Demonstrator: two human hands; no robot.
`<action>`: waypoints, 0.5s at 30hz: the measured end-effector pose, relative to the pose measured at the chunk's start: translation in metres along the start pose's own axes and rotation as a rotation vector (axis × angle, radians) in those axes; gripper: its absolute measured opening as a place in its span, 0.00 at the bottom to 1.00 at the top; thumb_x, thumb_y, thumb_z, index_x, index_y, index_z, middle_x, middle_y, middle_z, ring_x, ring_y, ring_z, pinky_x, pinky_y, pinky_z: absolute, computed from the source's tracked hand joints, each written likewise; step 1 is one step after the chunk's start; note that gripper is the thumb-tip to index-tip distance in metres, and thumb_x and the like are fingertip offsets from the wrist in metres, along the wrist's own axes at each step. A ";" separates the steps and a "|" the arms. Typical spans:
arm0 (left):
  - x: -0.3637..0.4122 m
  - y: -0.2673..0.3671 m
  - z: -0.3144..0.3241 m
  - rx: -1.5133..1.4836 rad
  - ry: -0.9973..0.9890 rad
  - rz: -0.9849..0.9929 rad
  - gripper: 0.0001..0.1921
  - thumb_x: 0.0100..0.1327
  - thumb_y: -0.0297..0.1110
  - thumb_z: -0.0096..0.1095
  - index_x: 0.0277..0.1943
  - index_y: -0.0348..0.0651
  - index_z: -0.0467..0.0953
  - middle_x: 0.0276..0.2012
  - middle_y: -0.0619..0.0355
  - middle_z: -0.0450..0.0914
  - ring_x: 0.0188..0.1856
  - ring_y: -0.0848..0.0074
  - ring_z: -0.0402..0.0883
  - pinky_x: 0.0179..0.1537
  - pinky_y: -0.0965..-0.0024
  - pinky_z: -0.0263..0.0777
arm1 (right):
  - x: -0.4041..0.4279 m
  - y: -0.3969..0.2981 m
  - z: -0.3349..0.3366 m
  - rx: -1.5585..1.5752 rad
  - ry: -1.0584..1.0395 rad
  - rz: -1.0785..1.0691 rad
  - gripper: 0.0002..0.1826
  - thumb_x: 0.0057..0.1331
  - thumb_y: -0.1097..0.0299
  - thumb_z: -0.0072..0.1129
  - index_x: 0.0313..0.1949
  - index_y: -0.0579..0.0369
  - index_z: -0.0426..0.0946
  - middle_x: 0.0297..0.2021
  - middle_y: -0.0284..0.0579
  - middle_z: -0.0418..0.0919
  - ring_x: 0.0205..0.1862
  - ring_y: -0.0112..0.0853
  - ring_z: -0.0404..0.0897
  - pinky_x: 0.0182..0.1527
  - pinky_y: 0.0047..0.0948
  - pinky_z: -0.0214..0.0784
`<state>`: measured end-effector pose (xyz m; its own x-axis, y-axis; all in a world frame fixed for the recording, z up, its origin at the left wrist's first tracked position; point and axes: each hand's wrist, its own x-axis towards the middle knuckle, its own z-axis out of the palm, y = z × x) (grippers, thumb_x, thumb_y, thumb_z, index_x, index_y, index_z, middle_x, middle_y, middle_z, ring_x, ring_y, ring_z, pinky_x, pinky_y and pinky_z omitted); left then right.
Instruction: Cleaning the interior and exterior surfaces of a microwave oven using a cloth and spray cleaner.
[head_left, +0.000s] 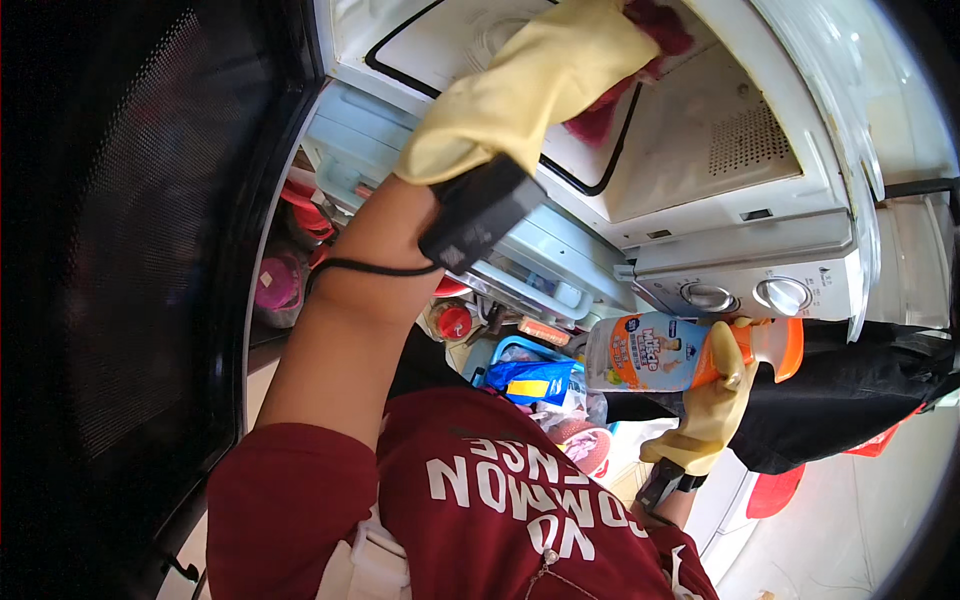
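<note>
My left hand (592, 45), in a pale yellow rubber glove, reaches into the open microwave oven (682, 150) at the top. It holds a dark red cloth (596, 120) that hangs against the inner surface; the fingertips are mostly hidden by the cloth and the picture's edge. A black device is strapped at that wrist. Lower right, my right hand (716, 397), gloved alike, grips a Mr Muscle spray bottle (645, 352) by its orange neck. The bottle lies nearly sideways in the picture, just below the oven's two control knobs (780, 295).
The dark microwave door (172, 225) stands wide open at the left. Pale blue drawers (540, 247) are below the oven. Farther down are a jar with a red lid (452, 321), a blue basket (517, 352) full of packets, and a purple-lidded container (277, 281).
</note>
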<state>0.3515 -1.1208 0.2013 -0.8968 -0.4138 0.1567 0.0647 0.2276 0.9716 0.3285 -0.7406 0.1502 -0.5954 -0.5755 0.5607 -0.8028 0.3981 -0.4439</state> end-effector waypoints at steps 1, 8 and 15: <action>0.006 -0.004 0.000 0.039 -0.031 0.043 0.25 0.67 0.23 0.56 0.67 0.49 0.79 0.50 0.51 0.88 0.45 0.66 0.85 0.44 0.64 0.78 | -0.001 0.002 0.000 -0.029 -0.010 -0.018 0.30 0.55 0.92 0.63 0.56 0.48 0.81 0.58 0.54 0.75 0.61 0.49 0.77 0.64 0.42 0.69; -0.032 -0.019 0.010 0.378 -0.077 0.297 0.22 0.61 0.31 0.65 0.60 0.44 0.78 0.43 0.49 0.83 0.43 0.65 0.83 0.42 0.63 0.74 | 0.006 -0.003 0.002 0.027 -0.019 0.049 0.33 0.53 0.91 0.65 0.56 0.47 0.80 0.57 0.55 0.75 0.59 0.50 0.78 0.63 0.43 0.70; -0.020 -0.035 -0.005 0.011 -0.143 0.200 0.16 0.64 0.26 0.67 0.54 0.43 0.83 0.46 0.48 0.85 0.45 0.60 0.85 0.47 0.59 0.78 | 0.008 0.001 0.004 0.049 -0.025 0.055 0.33 0.51 0.91 0.66 0.57 0.49 0.80 0.55 0.56 0.74 0.57 0.51 0.79 0.58 0.44 0.73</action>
<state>0.3695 -1.1253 0.1651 -0.9195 -0.2306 0.3185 0.2432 0.3029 0.9215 0.3232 -0.7475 0.1519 -0.6371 -0.5715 0.5173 -0.7659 0.3943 -0.5078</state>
